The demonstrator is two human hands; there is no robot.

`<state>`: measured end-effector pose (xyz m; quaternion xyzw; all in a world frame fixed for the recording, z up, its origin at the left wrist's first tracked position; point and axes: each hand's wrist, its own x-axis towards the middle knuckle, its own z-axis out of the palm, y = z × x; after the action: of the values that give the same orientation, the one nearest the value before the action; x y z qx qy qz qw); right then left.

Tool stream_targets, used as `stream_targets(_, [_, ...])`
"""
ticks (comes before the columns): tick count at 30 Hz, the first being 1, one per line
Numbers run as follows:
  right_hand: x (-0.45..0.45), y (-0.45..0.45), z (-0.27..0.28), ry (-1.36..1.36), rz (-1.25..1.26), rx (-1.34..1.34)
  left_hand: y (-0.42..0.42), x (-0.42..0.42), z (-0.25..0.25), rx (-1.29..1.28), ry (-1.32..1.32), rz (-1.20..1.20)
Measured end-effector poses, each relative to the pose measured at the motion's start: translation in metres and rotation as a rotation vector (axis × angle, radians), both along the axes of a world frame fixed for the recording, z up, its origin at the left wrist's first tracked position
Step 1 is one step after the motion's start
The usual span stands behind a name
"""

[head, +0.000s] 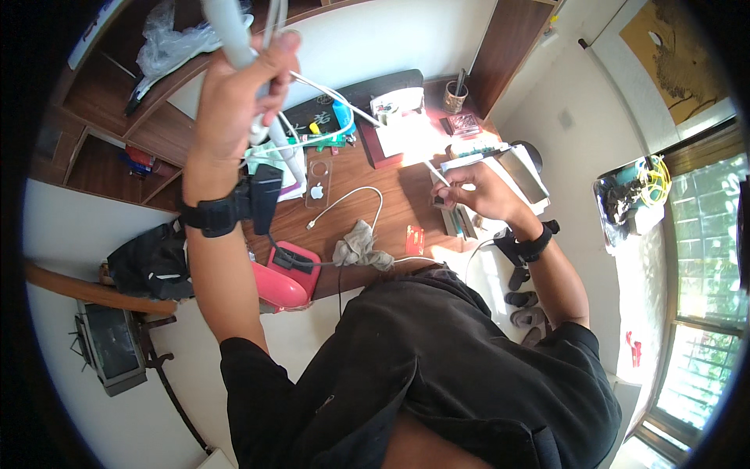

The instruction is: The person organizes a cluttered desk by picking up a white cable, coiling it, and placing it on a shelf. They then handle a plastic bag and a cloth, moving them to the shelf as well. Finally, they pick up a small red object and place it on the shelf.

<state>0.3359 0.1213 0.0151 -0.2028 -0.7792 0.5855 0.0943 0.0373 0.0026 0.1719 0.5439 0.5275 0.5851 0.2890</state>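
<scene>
At the upper left, my left hand [246, 99] is closed around a white tube-shaped object [227, 29], which looks like a desk lamp's arm; its top leaves the view. White cord [337, 97] loops around that hand and stretches to the right, fading in bright glare. My right hand [477, 190], above the desk's right side, pinches a white length of it between thumb and fingers. Below lies a loose white USB cable [381, 202] on the wooden desk [345, 170], beside a crumpled grey cloth [362, 246]. Straps with black devices circle both wrists.
A clear phone case [317, 184], a red card [415, 240] and a pink case [287, 284] lie near the desk's front. Books [521, 176] are stacked right, with a pen cup [455, 97] behind. Wooden shelves [94, 99] rise at left.
</scene>
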Motion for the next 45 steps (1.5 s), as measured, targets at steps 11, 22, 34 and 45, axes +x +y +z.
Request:
stream_targets(11, [0.013, 0.008, -0.031, -0.012, -0.027, 0.375, 0.002, -0.010, 0.002, -0.009, -0.015, -0.017])
stream_targets(22, [0.020, 0.001, -0.048, 0.075, -0.231, -0.238, 0.006, -0.043, -0.013, -0.217, 0.120, 0.196])
stream_targets(34, [0.065, 0.008, 0.077, -0.285, -0.300, 0.287, 0.016, -0.012, -0.029, 0.070, 0.159, 0.330])
stream_targets(45, [-0.005, -0.013, 0.138, -0.031, -0.007, 0.738, 0.042, 0.097, -0.092, -0.125, -0.068, -0.107])
